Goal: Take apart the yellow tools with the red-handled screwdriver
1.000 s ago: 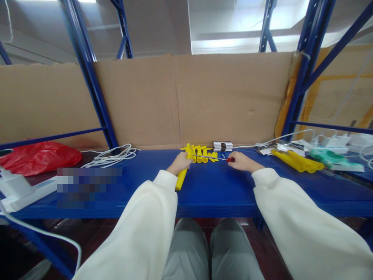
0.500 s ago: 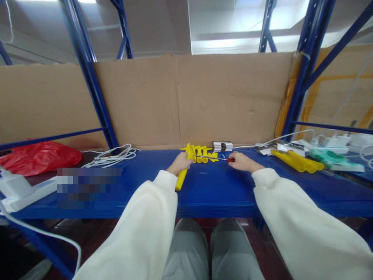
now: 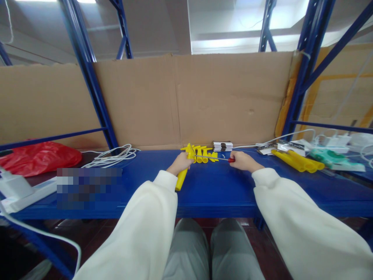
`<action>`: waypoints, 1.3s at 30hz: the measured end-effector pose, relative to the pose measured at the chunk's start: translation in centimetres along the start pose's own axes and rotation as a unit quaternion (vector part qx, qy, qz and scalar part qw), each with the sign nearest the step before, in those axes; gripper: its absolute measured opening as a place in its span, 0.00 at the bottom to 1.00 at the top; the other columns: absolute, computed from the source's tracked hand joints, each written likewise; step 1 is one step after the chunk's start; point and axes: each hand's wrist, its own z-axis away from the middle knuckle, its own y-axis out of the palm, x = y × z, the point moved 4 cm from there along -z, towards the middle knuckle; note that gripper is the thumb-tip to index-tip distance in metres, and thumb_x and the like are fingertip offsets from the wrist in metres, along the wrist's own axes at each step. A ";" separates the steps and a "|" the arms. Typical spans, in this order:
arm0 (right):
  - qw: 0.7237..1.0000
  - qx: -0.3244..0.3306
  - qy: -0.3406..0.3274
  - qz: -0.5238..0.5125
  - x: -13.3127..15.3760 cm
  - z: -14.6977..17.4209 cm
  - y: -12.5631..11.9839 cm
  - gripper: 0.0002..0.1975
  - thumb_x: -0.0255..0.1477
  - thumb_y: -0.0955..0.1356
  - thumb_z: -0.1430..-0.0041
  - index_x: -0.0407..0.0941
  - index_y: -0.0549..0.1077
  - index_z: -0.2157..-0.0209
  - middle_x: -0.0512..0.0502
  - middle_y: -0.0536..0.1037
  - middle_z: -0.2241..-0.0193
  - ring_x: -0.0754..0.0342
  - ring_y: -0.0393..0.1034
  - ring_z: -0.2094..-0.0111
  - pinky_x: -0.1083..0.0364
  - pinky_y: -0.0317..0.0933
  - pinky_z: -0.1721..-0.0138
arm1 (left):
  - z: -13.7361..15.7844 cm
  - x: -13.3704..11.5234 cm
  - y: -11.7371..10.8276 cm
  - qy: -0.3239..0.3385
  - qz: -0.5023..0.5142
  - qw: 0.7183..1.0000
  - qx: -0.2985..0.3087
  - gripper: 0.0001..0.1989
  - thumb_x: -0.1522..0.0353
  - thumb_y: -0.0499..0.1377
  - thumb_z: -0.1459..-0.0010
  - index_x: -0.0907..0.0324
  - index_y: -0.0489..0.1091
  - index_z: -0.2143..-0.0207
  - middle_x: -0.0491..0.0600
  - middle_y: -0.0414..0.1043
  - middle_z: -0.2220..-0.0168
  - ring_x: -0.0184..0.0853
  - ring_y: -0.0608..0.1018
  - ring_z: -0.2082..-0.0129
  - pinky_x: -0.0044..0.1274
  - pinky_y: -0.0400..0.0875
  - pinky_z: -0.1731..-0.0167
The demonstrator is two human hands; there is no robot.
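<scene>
My left hand [image 3: 180, 163] is closed around a yellow plastic tube-like part [image 3: 181, 179], whose wider head sticks out above the fingers and whose round end points toward me. In my right hand [image 3: 241, 160] is the red handle of a screwdriver [image 3: 215, 158], fingers wrapped round it. Its thin metal shaft runs level to the left and its tip meets the head of the yellow part; the exact contact is too small to make out. Just behind the shaft lie several similar yellow parts [image 3: 199, 158] in a row on the blue tabletop [image 3: 215, 186].
A stack of white packets with dark bands [image 3: 223, 146] stands against the cardboard panel [image 3: 233, 101]. To the right lie yellow tubes [image 3: 297, 161] and a green-and-white package [image 3: 332, 158]. Coiled white cable [image 3: 118, 155], a red bag [image 3: 43, 157] and a white power strip [image 3: 32, 196] are left.
My right hand and the screwdriver handle have shifted very slightly. My left hand and the yellow part stay in place.
</scene>
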 end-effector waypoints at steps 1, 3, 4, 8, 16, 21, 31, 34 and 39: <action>1.000 -0.001 0.000 0.001 0.0 0.0 0.0 0.03 0.24 0.68 0.47 0.45 0.70 0.69 0.46 0.77 0.72 0.53 0.68 0.71 0.58 0.51 0.73 | 0.0 0.0 0.0 0.000 0.000 1.000 0.000 0.09 0.78 0.57 0.45 0.62 0.68 0.77 0.40 0.64 0.87 0.29 0.69 0.85 0.19 0.62 0.80; 1.000 -0.003 0.001 0.005 0.0 0.0 0.0 0.03 0.24 0.68 0.47 0.45 0.70 0.69 0.46 0.76 0.72 0.54 0.67 0.72 0.58 0.50 0.73 | 0.0 -0.1 0.0 -0.002 0.002 1.000 0.001 0.09 0.78 0.57 0.45 0.61 0.68 0.77 0.40 0.63 0.87 0.28 0.69 0.85 0.18 0.62 0.80; 1.000 -0.003 0.001 0.006 -0.1 0.0 0.0 0.03 0.24 0.68 0.47 0.45 0.69 0.69 0.46 0.76 0.72 0.54 0.67 0.72 0.58 0.50 0.73 | 0.0 -0.1 0.0 -0.006 0.003 1.000 0.000 0.09 0.78 0.57 0.45 0.61 0.68 0.77 0.40 0.63 0.87 0.28 0.69 0.85 0.18 0.62 0.80; 1.000 -0.006 -0.006 0.003 -0.3 -0.2 0.3 0.04 0.24 0.68 0.48 0.46 0.69 0.70 0.47 0.75 0.73 0.54 0.66 0.73 0.58 0.50 0.73 | 0.0 0.0 0.0 -0.010 0.010 1.000 -0.004 0.10 0.79 0.57 0.45 0.61 0.68 0.77 0.40 0.63 0.87 0.29 0.69 0.85 0.19 0.63 0.80; 0.999 -0.013 -0.034 -0.033 -0.8 -0.8 1.0 0.07 0.23 0.70 0.52 0.46 0.68 0.72 0.49 0.75 0.74 0.55 0.66 0.74 0.59 0.53 0.73 | -0.2 0.2 0.0 -0.003 0.013 1.000 -0.004 0.08 0.78 0.58 0.46 0.61 0.68 0.77 0.40 0.64 0.87 0.29 0.70 0.85 0.19 0.63 0.80; 0.992 -0.013 -0.107 -0.065 -0.7 -1.4 1.6 0.08 0.26 0.73 0.53 0.46 0.68 0.75 0.52 0.76 0.76 0.56 0.68 0.73 0.59 0.56 0.71 | -0.2 0.2 0.0 -0.001 0.023 1.000 -0.001 0.09 0.78 0.58 0.47 0.61 0.67 0.78 0.41 0.64 0.87 0.28 0.69 0.86 0.19 0.62 0.81; 0.985 0.014 -0.150 -0.079 -0.4 -1.2 1.5 0.06 0.33 0.74 0.49 0.46 0.79 0.69 0.46 0.81 0.69 0.51 0.73 0.66 0.55 0.64 0.63 | 0.2 -0.3 0.3 0.017 0.052 0.998 0.007 0.06 0.78 0.57 0.47 0.64 0.73 0.70 0.40 0.65 0.85 0.28 0.68 0.85 0.19 0.63 0.80; 0.985 0.038 -0.144 -0.089 -0.5 -1.2 1.8 0.06 0.33 0.73 0.48 0.46 0.80 0.68 0.45 0.82 0.66 0.49 0.75 0.64 0.55 0.65 0.61 | 0.5 -0.7 0.3 0.027 0.073 0.997 0.004 0.09 0.78 0.56 0.47 0.64 0.75 0.65 0.41 0.68 0.82 0.28 0.69 0.84 0.18 0.64 0.81; 0.982 0.056 -0.135 -0.120 -0.7 -1.4 2.3 0.07 0.31 0.73 0.47 0.45 0.81 0.66 0.44 0.82 0.63 0.49 0.76 0.62 0.54 0.67 0.59 | 0.5 -0.7 0.3 0.013 0.045 0.999 0.012 0.06 0.79 0.56 0.46 0.64 0.73 0.71 0.41 0.65 0.85 0.28 0.69 0.85 0.19 0.65 0.80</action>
